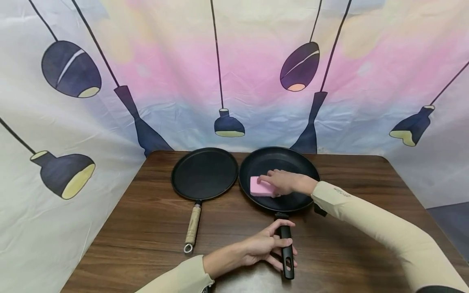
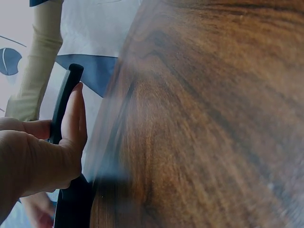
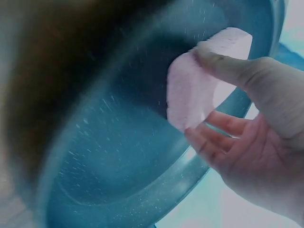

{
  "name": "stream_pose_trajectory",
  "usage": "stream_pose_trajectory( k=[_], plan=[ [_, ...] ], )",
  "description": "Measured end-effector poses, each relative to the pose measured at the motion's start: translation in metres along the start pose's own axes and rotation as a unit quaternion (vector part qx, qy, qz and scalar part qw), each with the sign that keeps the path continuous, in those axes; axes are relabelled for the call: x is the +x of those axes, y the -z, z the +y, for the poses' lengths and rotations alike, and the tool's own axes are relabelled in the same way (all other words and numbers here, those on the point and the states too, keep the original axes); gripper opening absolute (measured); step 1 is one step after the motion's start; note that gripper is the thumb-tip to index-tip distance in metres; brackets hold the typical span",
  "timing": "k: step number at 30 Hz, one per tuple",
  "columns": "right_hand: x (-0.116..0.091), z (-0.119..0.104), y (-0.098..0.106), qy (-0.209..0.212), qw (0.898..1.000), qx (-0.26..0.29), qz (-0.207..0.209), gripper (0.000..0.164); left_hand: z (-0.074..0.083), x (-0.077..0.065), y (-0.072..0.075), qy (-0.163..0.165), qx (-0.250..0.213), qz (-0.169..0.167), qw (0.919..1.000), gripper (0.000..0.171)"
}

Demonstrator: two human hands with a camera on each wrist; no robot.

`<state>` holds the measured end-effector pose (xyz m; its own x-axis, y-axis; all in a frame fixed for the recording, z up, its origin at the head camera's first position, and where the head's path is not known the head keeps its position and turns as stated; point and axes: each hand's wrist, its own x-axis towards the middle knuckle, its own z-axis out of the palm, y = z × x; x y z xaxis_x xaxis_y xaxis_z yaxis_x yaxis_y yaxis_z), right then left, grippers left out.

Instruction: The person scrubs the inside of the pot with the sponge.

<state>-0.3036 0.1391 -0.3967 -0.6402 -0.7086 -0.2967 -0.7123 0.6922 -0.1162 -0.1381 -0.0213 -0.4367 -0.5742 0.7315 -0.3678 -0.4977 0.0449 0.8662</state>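
Observation:
A black frying pan [image 1: 289,160] lies on the wooden table with its black handle [image 1: 285,233] toward me. My left hand [image 1: 261,246] holds that handle, thumb across the top and the other fingers passing to its far side. In the left wrist view the handle [image 2: 64,102] lies between thumb and fingers. Inside the pan, my right hand [image 1: 285,182] pinches a pink sponge [image 1: 259,187] against the dark cooking surface. Seen from the right wrist, the sponge [image 3: 183,90] is bent between thumb and fingers, and pale specks dot the pan [image 3: 114,156].
Left of the frying pan lies a flat black griddle pan [image 1: 205,173] with a wooden handle [image 1: 193,226] ending in a metal ring. The brown table [image 1: 146,244] meets a patterned cloth backdrop [image 1: 183,81] behind both pans.

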Motion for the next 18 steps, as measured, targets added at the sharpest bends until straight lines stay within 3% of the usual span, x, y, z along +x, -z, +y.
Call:
stream_pose_trajectory(
  k=[9, 13, 18],
  plan=[
    [0.038, 0.019, 0.014, -0.102, 0.995, -0.006, 0.011, 0.064, 0.000, 0.000, -0.003, -0.004, -0.004, 0.001, 1.0000, 0.047],
    [0.036, 0.037, 0.013, -0.160, 0.986, -0.007, 0.039, 0.064, 0.000, 0.000, -0.003, -0.004, -0.001, 0.002, 1.0000, 0.046],
    [0.019, 0.054, 0.006, -0.213, 0.974, -0.016, 0.071, 0.063, 0.000, 0.000, -0.002, -0.004, -0.003, 0.003, 1.0000, 0.047]
  ],
)
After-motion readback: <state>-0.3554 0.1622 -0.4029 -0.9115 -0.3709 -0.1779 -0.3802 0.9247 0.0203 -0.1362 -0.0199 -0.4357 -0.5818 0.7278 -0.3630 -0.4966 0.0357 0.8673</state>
